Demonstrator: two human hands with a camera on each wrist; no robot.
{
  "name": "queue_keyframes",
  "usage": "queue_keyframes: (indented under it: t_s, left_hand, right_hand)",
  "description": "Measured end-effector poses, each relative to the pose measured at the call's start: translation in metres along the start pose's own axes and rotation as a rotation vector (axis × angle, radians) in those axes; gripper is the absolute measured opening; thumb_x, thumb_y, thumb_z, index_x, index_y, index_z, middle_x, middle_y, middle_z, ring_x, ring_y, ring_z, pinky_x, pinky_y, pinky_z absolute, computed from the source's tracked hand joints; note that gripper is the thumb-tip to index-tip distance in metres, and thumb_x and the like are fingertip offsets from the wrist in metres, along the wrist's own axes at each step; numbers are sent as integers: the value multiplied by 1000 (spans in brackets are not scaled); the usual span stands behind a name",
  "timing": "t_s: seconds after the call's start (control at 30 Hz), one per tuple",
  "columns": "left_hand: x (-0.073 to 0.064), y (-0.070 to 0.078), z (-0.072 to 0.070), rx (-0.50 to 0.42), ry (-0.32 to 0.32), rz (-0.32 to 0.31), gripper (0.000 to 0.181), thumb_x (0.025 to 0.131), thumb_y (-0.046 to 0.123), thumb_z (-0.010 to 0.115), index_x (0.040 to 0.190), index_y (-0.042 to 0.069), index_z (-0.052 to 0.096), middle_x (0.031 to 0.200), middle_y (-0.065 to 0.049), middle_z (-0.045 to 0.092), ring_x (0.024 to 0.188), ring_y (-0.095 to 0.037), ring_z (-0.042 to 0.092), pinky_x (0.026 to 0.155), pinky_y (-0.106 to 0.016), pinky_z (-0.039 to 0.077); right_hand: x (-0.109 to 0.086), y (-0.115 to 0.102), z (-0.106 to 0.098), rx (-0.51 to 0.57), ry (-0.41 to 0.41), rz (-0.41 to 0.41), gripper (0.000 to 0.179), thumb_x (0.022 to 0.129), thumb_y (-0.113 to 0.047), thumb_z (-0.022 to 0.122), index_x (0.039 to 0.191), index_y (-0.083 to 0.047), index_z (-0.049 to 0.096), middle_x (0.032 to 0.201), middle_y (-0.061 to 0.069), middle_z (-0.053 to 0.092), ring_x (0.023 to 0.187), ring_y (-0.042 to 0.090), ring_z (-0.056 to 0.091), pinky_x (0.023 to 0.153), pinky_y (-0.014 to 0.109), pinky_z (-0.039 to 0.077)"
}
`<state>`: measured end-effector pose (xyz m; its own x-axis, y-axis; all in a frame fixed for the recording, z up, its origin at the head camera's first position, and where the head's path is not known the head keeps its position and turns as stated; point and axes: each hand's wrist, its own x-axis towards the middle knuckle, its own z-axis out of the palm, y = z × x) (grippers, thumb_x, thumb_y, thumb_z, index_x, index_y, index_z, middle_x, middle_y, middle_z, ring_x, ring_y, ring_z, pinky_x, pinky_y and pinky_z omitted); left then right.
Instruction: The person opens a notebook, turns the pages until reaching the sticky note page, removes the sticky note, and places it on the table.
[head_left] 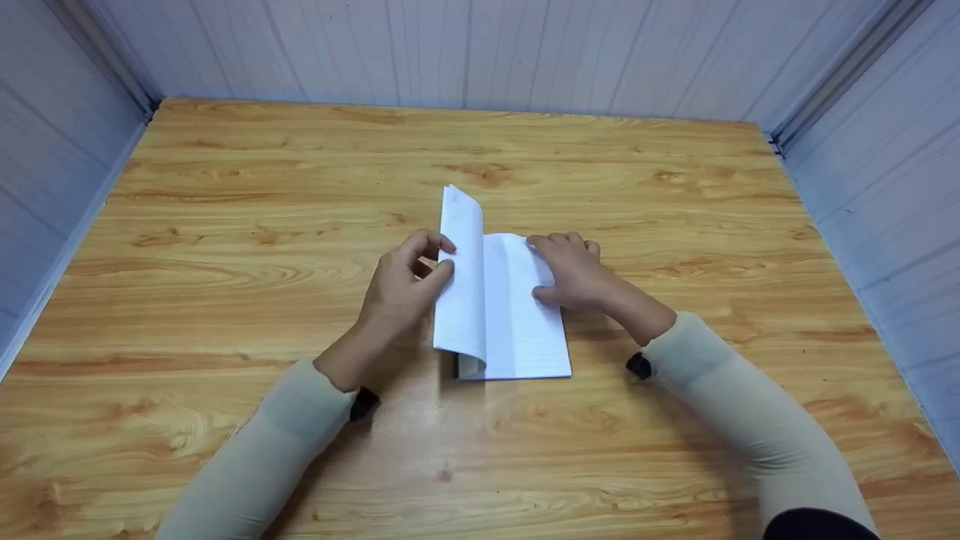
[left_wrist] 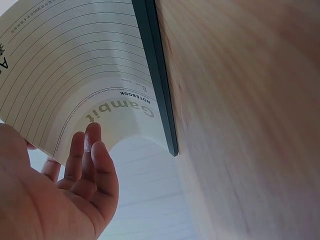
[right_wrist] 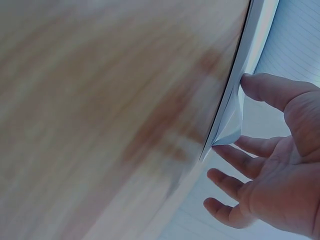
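An open notebook with lined white pages lies on the wooden table. Its left part, a stack of pages, stands curved up from the spine. My left hand pinches the outer edge of that stack, thumb on the page side. In the left wrist view, its fingers are at the edge of a cream printed sheet marked "Gambit NOTEBOOK", beside the dark spine. My right hand rests at the notebook's upper right, fingers spread. Its thumb and index finger touch the page edge, where a corner curls up.
The wooden table surrounds the notebook. White panel walls stand along the back and both sides. Both forearms wear pale sleeves, with a dark piece at each wrist.
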<state>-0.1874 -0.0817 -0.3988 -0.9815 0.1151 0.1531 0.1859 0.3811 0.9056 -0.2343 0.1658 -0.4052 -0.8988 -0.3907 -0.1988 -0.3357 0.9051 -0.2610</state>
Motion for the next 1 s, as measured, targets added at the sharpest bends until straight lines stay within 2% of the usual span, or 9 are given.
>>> queue_keyframes:
  t_s: [0.33,0.47,0.57,0.67,0.77,0.87,1.0]
  left_hand:
    - [0,0,-1,0,-3,0,13,79,26,52,91,31,53,85,6,54,64,-16,55,55,-28,47]
    - [0,1,0,0,-5,-6,13,79,26,52,91,31,53,85,6,54,64,-16,55,55,-28,47]
    - [0,1,0,-5,-6,-7,13,79,26,52,91,31,53,85,5,54,64,-16,55,55,-28,47]
    - [0,1,0,-4,-7,-3,13,79,26,52,91,31,53,85,6,54,64,-16,55,55,-28,47]
    - [0,0,0,-7,-5,8,13,79,25,52,91,30,53,84,6,55,63,-17,55,55,-28,47]
    - [0,0,-1,-13,-1,17,13,79,24,52,91,29,54,83,6,55,62,-18,55,55,-28,47]
    - [0,1,-1,-6,0,10,13,79,25,52,91,30,54,83,6,55,63,-18,55,56,-27,47]
  right_hand:
    - [2,-4,1,58,25,-12,69,69,-25,67,130,-14,37,117,3,49,106,21,35,85,40,24]
    - [1,-5,0,114,52,-22,60,67,-18,66,124,-14,46,109,2,54,100,21,39,81,38,26]
    - [-1,-5,-1,141,84,-16,52,70,-20,63,120,-19,50,104,1,56,96,20,45,78,38,28]
    - [-4,-5,-3,159,106,6,48,75,-29,60,121,-26,47,102,0,58,91,17,51,78,37,36]
    - [-6,-5,-5,194,126,31,51,78,-35,58,125,-28,40,101,2,59,85,16,55,71,34,44]
    - [-7,-6,-6,259,163,50,59,78,-33,58,130,-23,33,102,4,56,84,16,56,67,32,47]
    - [-8,-6,-8,397,209,63,68,77,-23,61,134,-13,26,104,6,52,88,17,54,72,30,47]
